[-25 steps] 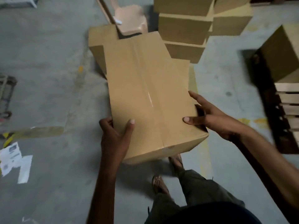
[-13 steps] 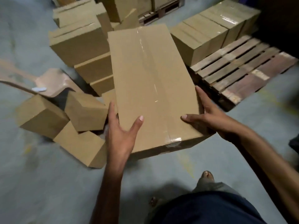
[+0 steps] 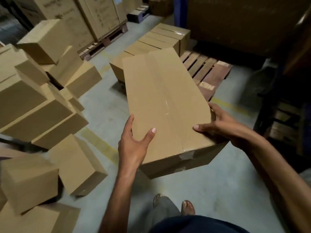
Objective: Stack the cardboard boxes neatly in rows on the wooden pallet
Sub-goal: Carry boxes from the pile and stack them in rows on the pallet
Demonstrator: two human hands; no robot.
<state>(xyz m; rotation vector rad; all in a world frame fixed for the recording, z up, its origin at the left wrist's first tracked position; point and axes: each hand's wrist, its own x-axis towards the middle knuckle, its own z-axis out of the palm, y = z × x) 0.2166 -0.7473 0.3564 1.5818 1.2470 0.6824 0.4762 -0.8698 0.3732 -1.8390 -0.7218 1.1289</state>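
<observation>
Grey floor [image 3: 210, 190] all around. Pile [image 3: 33, 106] of boxes on left, tipped every way. Wood pallet [image 3: 207, 71] ahead, slats showing on right. Row [image 3: 161, 39] of boxes sits on pallet's left part. Box [image 3: 165, 106] up in air over floor, far end in front of pallet, tape down top. Left hand [image 3: 133, 145] grips box's left edge, thumb on top. Right hand [image 3: 220, 125] grips right edge, thumb on top.
</observation>
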